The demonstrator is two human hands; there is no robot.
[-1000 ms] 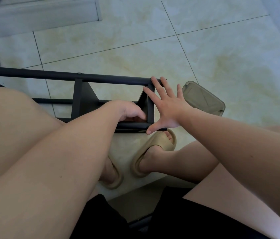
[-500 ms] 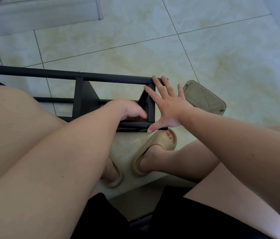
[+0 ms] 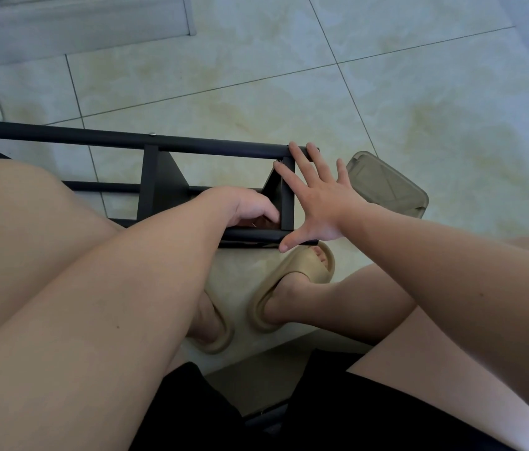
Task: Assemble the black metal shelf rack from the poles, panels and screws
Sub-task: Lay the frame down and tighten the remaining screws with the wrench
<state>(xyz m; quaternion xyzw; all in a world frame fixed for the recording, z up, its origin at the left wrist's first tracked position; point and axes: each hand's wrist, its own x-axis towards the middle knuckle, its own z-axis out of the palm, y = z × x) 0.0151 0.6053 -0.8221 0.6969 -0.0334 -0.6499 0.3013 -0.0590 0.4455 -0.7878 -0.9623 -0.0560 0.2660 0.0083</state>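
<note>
Right hand splayed flat on the rack's end; my left hand curls inside the frame, grip unclear. Plastic container sits alongside on open floor.

The person wears black shorts across the lap, and the legs are bare below them. The forearms are bare down to the left hand and the right hand. Each foot is in a thick, tan, moulded slide with one wide strap and an open toe: the right sandal shows whole, with toes at its front, and the left sandal shows only in part.
</note>
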